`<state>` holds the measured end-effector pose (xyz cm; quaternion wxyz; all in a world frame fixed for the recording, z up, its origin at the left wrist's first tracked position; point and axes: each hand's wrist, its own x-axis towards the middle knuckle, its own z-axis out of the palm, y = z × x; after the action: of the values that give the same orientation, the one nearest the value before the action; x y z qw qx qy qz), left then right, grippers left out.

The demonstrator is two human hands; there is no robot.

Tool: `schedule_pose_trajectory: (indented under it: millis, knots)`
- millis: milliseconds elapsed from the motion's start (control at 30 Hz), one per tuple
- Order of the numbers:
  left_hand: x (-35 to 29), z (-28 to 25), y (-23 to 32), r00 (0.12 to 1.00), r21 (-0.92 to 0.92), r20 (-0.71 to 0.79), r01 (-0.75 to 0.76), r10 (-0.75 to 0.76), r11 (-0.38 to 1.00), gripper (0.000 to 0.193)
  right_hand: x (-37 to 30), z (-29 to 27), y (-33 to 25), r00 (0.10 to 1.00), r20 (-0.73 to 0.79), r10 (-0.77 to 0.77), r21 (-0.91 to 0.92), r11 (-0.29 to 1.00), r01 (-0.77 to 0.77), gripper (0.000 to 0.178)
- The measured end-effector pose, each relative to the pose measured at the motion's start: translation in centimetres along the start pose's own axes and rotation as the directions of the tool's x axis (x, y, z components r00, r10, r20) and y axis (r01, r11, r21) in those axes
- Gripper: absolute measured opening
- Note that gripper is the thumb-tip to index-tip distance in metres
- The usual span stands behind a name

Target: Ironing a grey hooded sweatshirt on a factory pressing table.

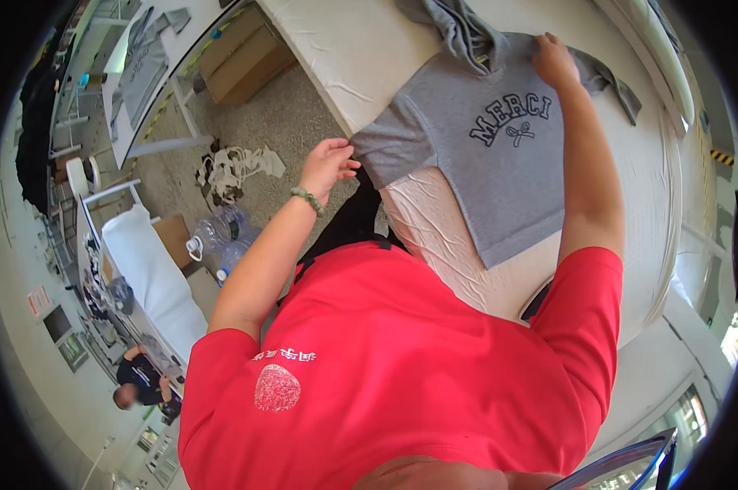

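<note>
A grey hooded sweatshirt (pixel 499 163) with dark lettering and a small bow print on its chest lies spread on a cream cloth-covered table (pixel 430 220). Its hood points away from me, and one sleeve reaches to the table's left edge. At that sleeve's end, my left hand (pixel 328 169) pinches the fabric between thumb and forefinger, the other fingers loosely curled. My right arm stretches across the garment's right side. My right hand (pixel 557 61) is closed on the cloth by the far right shoulder; its fingertips are partly hidden. The other sleeve trails to the right.
Left of the table, a cardboard box (pixel 246 57), a heap of pale cloth strips (pixel 236 170) and large clear plastic bottles (pixel 222 233) are on the floor. Another table (pixel 132 90) holds a grey garment at far left. A person (pixel 144 381) works farther off, lower left.
</note>
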<state>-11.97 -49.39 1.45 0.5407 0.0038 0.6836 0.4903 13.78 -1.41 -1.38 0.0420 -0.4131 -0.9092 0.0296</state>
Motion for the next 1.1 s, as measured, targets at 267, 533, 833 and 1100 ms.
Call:
schedule_pose_trajectory:
  millis: [267, 533, 833, 1100]
  knots:
    - [3.9, -2.3, -2.1, 0.965, 0.411, 0.061, -0.258, 0.255, 0.874, 0.029, 1.8, -5.2, -4.8, 0.964, 0.260, 0.061, -0.186, 0.983, -0.012, 0.028]
    - [0.9, -6.1, 5.6, 0.879, 0.375, 0.475, -0.239, 0.035, 0.896, 0.016, 4.4, -5.2, -8.9, 0.913, 0.301, 0.274, -0.006, 0.958, -0.285, 0.031]
    - [2.1, -15.3, 12.0, 0.723, 0.313, 0.520, -0.656, 0.454, 0.687, 0.011, 6.2, -9.2, -19.5, 0.886, 0.462, 0.046, 0.401, 0.880, -0.254, 0.028]
    - [-4.3, -36.8, 26.4, 0.531, 0.351, -0.329, -0.699, 0.781, 0.623, 0.009, 17.0, -24.5, -39.4, 0.927, -0.316, 0.204, 0.908, 0.348, 0.233, 0.014]
